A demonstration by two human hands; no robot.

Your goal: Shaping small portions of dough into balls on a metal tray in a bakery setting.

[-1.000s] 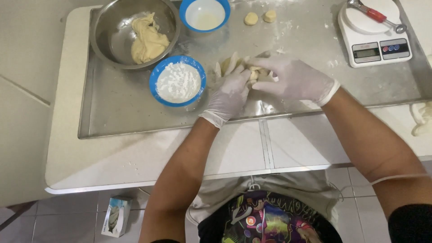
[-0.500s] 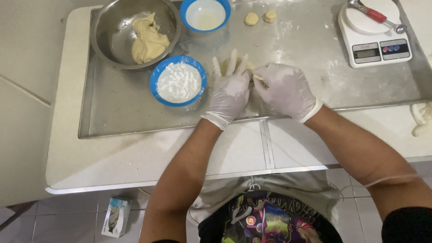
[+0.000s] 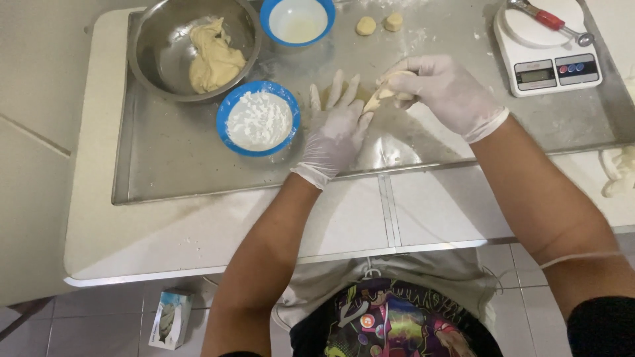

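Observation:
Both hands wear white gloves over a steel tray. My right hand pinches a small piece of pale dough just above the tray. My left hand lies flat beside it, fingers spread, its fingertips touching the dough's lower end. A blue bowl of white flour stands just left of my left hand.
A steel bowl with yellow dough and a blue bowl of pale liquid stand at the back. Two small dough balls lie behind my hands. A white kitchen scale with a red-handled scoop sits at right. More dough lies at the right edge.
My right hand has lifted the dough piece off the tray and moved slightly right. My left hand has flattened out with its fingers spread.

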